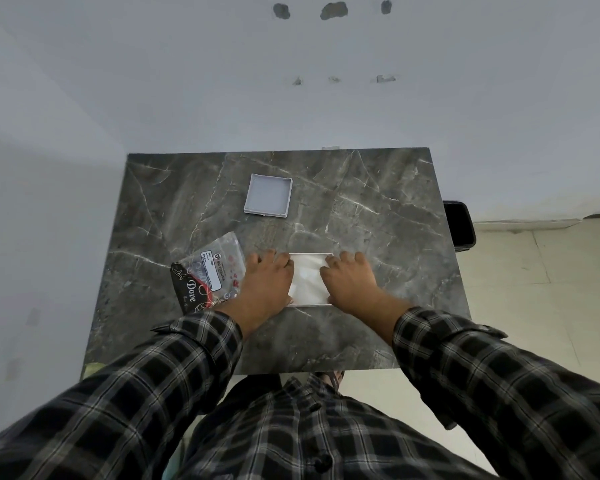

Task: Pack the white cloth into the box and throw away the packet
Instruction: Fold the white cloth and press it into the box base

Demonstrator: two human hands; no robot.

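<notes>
On table (378, 216): 1 box (310, 304), 1 packet (210, 271).

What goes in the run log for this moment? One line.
left hand, right hand: pressing cloth into box | lid: off, apart | packet: on table

Bare room: marble table (378, 209), patched wall (333, 10), bin (459, 225).

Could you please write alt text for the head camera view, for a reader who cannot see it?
A person's left hand and right hand press a white cloth into a white box on a marble table. The packet lies left, the box lid behind.
</notes>
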